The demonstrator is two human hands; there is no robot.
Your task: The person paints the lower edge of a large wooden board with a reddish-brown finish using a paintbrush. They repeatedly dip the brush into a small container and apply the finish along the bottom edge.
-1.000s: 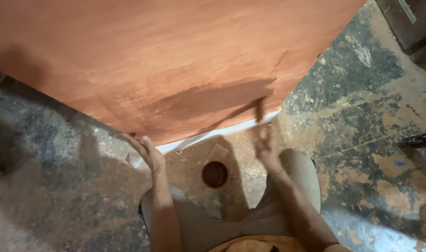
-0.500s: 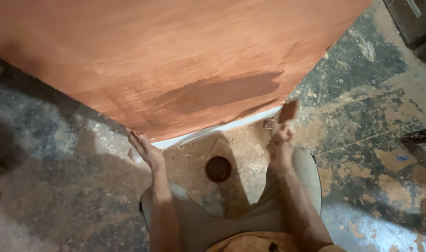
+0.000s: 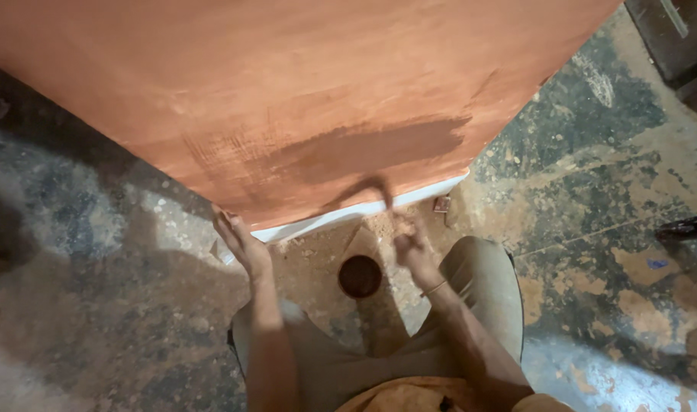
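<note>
Seated on the floor [image 3: 608, 152], knees apart, close against a large red-brown board [image 3: 287, 84] leaning or standing ahead. On the board, low and right of middle, a darker wet streak [image 3: 363, 152]. Below the board's bottom edge, a white strip [image 3: 348, 217] showing.

Left hand [image 3: 241, 243] flat and open against the board's lower edge, left of the streak, fingers spread, holding nothing, apparently steadying the panel. Right hand [image 3: 411, 246] just below the board, right of the left hand, blurred with motion; seems closed round a thin dark applicator [image 3: 367, 191] arcing up to the board's edge, though grip and tool too smeared to tell for sure. Between the knees, just below the board, a small round pot [image 3: 360, 275] of dark liquid, standing open.

Risks, as judgement only:
- Pot close to both knees and to the right wrist; a careless shift likely to tip it and spill stain over the floor.
- Wet streak uneven against the dry coat around it; slow blending likely to leave a visible lap mark.
- Left palm near fresh colour; a slip upward likely to smudge it.
- Board held by one hand only; a hard stroke likely to shift it.
- Drips possible onto the white strip below.
</note>
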